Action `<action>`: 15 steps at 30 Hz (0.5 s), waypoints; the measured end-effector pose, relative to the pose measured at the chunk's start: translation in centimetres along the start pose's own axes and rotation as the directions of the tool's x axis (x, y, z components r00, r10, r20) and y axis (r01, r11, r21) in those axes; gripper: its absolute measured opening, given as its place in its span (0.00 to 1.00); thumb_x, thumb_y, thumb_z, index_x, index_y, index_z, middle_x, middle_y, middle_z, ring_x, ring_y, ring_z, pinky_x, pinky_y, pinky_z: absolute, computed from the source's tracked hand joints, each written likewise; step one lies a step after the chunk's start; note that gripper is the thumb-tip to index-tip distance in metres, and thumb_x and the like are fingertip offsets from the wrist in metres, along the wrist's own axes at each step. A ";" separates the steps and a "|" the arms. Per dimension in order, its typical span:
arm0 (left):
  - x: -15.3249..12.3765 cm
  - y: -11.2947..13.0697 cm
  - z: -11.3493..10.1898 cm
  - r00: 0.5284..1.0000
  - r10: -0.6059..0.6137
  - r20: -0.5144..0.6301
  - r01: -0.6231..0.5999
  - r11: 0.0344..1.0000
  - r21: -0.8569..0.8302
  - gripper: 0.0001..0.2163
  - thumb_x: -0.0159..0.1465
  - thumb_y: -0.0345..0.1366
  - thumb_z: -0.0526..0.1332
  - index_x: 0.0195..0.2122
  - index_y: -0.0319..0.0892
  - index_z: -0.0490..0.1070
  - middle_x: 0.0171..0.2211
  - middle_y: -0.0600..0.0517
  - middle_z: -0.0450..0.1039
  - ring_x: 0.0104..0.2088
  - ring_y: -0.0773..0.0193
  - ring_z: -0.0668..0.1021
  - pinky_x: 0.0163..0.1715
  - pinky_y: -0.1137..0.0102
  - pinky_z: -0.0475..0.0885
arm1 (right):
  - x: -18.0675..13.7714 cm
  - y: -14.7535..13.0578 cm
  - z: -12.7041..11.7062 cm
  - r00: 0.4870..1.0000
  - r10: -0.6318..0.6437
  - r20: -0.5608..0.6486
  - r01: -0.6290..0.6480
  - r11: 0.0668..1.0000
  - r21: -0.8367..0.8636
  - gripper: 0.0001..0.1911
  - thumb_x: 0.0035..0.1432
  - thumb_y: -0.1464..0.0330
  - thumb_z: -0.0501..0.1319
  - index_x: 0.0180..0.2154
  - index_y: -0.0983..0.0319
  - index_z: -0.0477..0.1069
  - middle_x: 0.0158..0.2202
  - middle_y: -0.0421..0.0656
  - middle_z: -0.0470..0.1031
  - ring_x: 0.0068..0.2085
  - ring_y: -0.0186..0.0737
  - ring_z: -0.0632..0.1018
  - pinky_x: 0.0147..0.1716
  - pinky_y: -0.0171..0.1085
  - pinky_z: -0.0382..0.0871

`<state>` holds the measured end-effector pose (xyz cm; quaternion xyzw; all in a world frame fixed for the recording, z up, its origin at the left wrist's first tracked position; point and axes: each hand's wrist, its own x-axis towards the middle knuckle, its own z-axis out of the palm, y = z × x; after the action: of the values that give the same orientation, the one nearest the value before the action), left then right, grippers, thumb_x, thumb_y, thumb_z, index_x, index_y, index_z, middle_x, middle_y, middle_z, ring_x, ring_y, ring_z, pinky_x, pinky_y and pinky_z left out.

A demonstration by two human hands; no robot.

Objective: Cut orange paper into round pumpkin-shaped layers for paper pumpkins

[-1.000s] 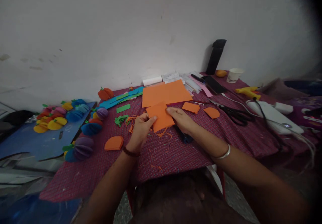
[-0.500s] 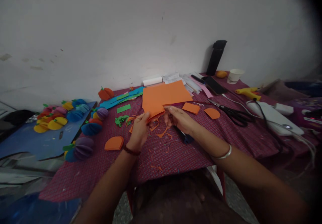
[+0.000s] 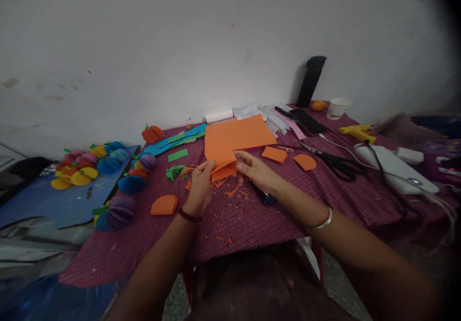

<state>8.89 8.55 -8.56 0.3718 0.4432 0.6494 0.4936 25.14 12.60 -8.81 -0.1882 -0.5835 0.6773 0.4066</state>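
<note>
Our left hand (image 3: 200, 186) has its fingers (image 3: 209, 167) pinched on the left end of the folded orange piece (image 3: 223, 168). Our right hand (image 3: 257, 173) pinches the right end, thumb on top, so both hands are grasping it and neither is nearer than the other. The piece sits a little above the worktop (image 3: 252, 222), about mid-worktop, with its long axis running left to right between the two hands. It looks doubled over, but we can't tell exactly where the crease is.

Just beyond it, toward the far edge, lies the big orange sheet (image 3: 239, 133). The held piece overlaps its near corner from this angle, no idea if they touch. Orange snippets (image 3: 232, 191) are scattered right under the hands.

Toward the right edge there's a small orange rectangle (image 3: 274, 154), an orange half-round (image 3: 305, 161), then black scissors (image 3: 333, 161) and a yellow glue gun (image 3: 356, 131). To the left are a stack of orange half-rounds (image 3: 164, 204), green scraps (image 3: 174, 171), and paper pumpkins (image 3: 82, 167) on a blue board (image 3: 54, 205) past the left edge.

Writing-wise, the white slips (image 3: 248, 110) along the far edge carry print that's way too small to read, and we can't spot any brands
</note>
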 end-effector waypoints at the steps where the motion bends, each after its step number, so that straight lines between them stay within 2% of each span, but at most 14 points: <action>1: 0.1 -0.1 0.0 1.000 -0.011 0.001 0.011 1.000 -0.015 0.11 0.53 0.42 0.66 0.29 0.39 0.74 0.27 0.51 0.76 0.30 0.62 0.78 0.31 0.70 0.70 | 0.0 0.0 0.0 1.000 0.001 0.001 -0.001 1.000 -0.005 0.31 0.49 0.52 0.67 0.50 0.60 0.64 0.30 0.38 0.71 0.23 0.30 0.69 0.22 0.32 0.65; 5: 0.2 -0.2 0.1 1.000 -0.021 0.016 0.022 0.998 -0.056 0.09 0.52 0.40 0.66 0.29 0.39 0.74 0.30 0.49 0.77 0.31 0.61 0.78 0.32 0.69 0.70 | -0.2 -0.3 0.2 1.000 0.005 -0.002 -0.005 0.999 -0.033 0.32 0.47 0.51 0.68 0.50 0.59 0.65 0.30 0.38 0.71 0.22 0.29 0.68 0.22 0.33 0.65; 9: 0.2 -0.1 0.1 0.999 -0.036 0.002 0.036 0.998 -0.050 0.07 0.54 0.38 0.64 0.28 0.40 0.74 0.24 0.52 0.74 0.23 0.67 0.73 0.24 0.73 0.66 | -0.3 -0.3 0.2 1.000 -0.004 0.013 0.004 0.999 -0.032 0.36 0.46 0.51 0.68 0.54 0.59 0.64 0.31 0.39 0.71 0.24 0.31 0.69 0.23 0.33 0.66; 12: 0.2 -0.2 -0.2 0.999 -0.047 -0.012 0.047 0.999 -0.002 0.09 0.55 0.40 0.64 0.26 0.39 0.73 0.19 0.55 0.69 0.18 0.71 0.67 0.19 0.74 0.61 | -0.3 0.1 0.2 1.000 -0.001 0.031 0.000 1.000 0.006 0.46 0.44 0.51 0.70 0.60 0.58 0.56 0.31 0.38 0.71 0.26 0.33 0.71 0.24 0.33 0.67; 15: 0.2 -0.4 -0.4 0.999 -0.018 -0.030 0.019 0.999 0.036 0.11 0.55 0.42 0.65 0.25 0.39 0.71 0.19 0.56 0.67 0.17 0.72 0.64 0.18 0.75 0.59 | -0.2 0.5 0.4 1.000 0.014 0.001 -0.014 1.000 0.024 0.55 0.42 0.54 0.71 0.65 0.58 0.45 0.33 0.38 0.72 0.26 0.33 0.72 0.25 0.34 0.69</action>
<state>8.63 8.72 -9.09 0.3670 0.4656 0.6421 0.4861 24.82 12.19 -9.22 -0.1872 -0.5742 0.6870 0.4040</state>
